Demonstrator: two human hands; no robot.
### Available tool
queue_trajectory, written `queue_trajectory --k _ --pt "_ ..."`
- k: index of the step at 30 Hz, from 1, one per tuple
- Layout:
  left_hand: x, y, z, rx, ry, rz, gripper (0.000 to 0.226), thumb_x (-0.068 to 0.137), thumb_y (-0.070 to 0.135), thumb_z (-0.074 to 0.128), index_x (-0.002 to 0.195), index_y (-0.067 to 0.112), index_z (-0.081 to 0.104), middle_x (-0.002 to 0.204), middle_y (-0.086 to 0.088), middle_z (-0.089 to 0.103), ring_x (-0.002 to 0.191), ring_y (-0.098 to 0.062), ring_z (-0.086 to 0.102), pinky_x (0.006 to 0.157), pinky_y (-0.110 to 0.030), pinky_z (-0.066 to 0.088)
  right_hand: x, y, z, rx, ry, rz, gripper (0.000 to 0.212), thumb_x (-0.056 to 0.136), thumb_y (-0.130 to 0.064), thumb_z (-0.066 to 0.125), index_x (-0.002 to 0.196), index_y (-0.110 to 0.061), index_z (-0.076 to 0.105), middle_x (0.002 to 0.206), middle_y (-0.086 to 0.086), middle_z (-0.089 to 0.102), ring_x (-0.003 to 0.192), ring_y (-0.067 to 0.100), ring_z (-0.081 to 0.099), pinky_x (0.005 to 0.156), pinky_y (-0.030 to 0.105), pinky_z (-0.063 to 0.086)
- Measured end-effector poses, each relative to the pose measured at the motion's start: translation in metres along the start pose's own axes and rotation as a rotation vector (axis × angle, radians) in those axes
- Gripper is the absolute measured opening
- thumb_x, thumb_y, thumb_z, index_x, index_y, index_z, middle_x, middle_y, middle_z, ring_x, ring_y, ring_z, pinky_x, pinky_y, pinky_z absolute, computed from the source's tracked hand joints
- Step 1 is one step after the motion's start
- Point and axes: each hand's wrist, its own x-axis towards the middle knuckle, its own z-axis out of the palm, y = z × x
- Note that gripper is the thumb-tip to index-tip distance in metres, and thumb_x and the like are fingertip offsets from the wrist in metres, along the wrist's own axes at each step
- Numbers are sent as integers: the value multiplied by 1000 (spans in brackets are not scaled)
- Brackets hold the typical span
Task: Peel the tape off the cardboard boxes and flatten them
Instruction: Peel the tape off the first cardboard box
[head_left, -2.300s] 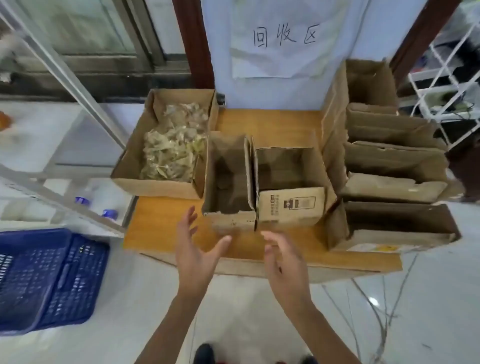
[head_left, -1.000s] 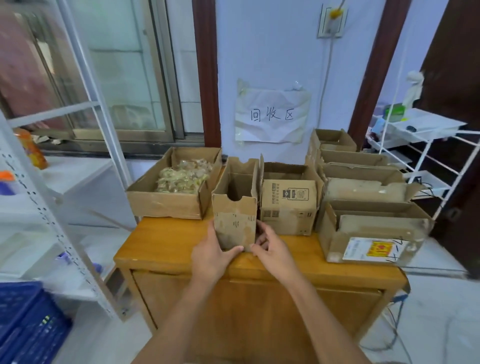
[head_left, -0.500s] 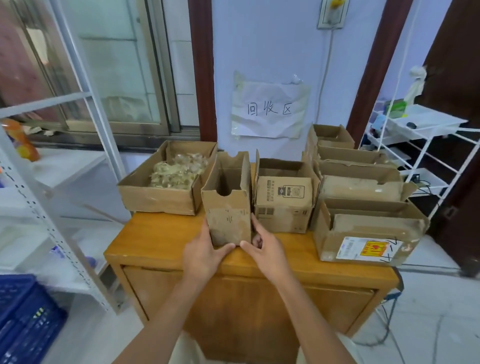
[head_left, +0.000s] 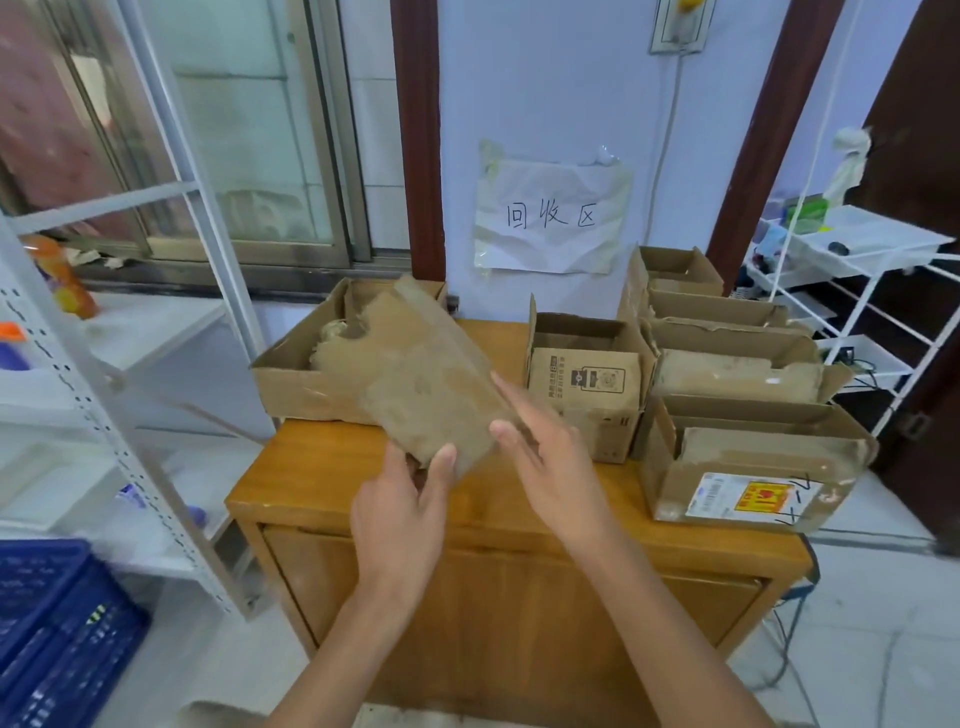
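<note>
Cardboard box (head_left: 421, 379), worn and narrow, hangs tilted in the air above the front of the wooden worktop (head_left: 311, 467), its open end leaning up and to the left. The person's left hand (head_left: 402, 512) holds it from below at its lower corner, thumb pressed on the near face and fingers (head_left: 400, 462) tucked underneath. The right hand (head_left: 550, 457) lies against the box's right edge with fingers (head_left: 511, 400) straight and spread, gripping nothing. Behind the lifted box sits a wide open carton (head_left: 296, 379) holding crumpled tape. To the right, a small printed box (head_left: 587, 389) stands open on the worktop, beside a row of larger open boxes (head_left: 727, 358); the nearest (head_left: 748, 467) carries a yellow-and-red label. A handwritten paper sign (head_left: 553, 218) is stuck to the wall, and a blue crate (head_left: 52, 623) sits on the floor at left.
</note>
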Motion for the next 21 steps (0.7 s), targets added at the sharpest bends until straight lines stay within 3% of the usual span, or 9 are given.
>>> queue_trajectory --k 2,4,6,10,13,15,17,19,21 --pt "6 22 -23 26 30 78 56 103 66 36 131 22 59 73 13 70 58 -8 62 52 -36 50 10 -27 -23 34 40 -40 43 112 -40 47 155 -38 48 136 -13 68 113 -10 64 90 22 57" --pt "9 41 -43 58 32 132 67 104 70 31 128 18 66 69 10 70 55 -7 61 49 -30 42 18 -50 -49 83 55 -33 35 113 -39 42 145 -47 55 119 -14 75 101 4 71 78 34 62" --pt "11 54 -56 55 -15 156 75 101 75 29 125 17 71 70 12 72 59 -2 63 49 -24 38 23 -70 -76 173 20 60 34 112 -42 42 139 -44 62 114 -14 75 97 11 73 72 37 64" --pt "17 61 -62 177 -84 274 80 93 85 29 124 25 74 89 19 77 76 0 70 66 -31 58 33 -76 -110 143 -109 215 35 111 -40 43 127 -30 72 110 -13 76 90 12 76 73 38 67" --pt "25 68 -58 430 -156 312 75 90 86 23 104 35 76 76 18 73 66 -3 66 56 -29 55 40 -61 -117 37 -222 305 33 112 -39 41 116 -32 73 109 -10 76 86 15 78 78 42 67" --pt "31 74 -53 577 -217 361 71 91 83 18 89 35 71 61 14 61 56 -4 57 46 -26 44 44 -49 -117 -36 -261 370 32 113 -39 40 118 -33 71 108 -8 75 82 15 78 81 42 66" --pt "34 76 -47 674 -250 436 62 93 79 25 74 30 60 52 12 48 48 -6 45 40 -26 27 46 -37 -114 -121 -274 428 31 113 -40 40 121 -33 69 101 -4 76 77 15 78 84 44 65" --pt "34 79 -44 680 -175 560 52 89 73 52 66 27 58 50 13 43 44 -9 33 42 -21 13 47 -29 -111 -208 -302 454 28 113 -40 39 113 -35 66 88 -1 76 71 15 78 82 45 66" --pt "36 79 -43 616 -15 702 48 76 67 74 76 22 59 65 5 53 57 -13 36 47 -22 18 51 -26 -109 -276 -333 439 29 114 -40 37 108 -33 65 82 3 77 69 17 77 80 43 66"
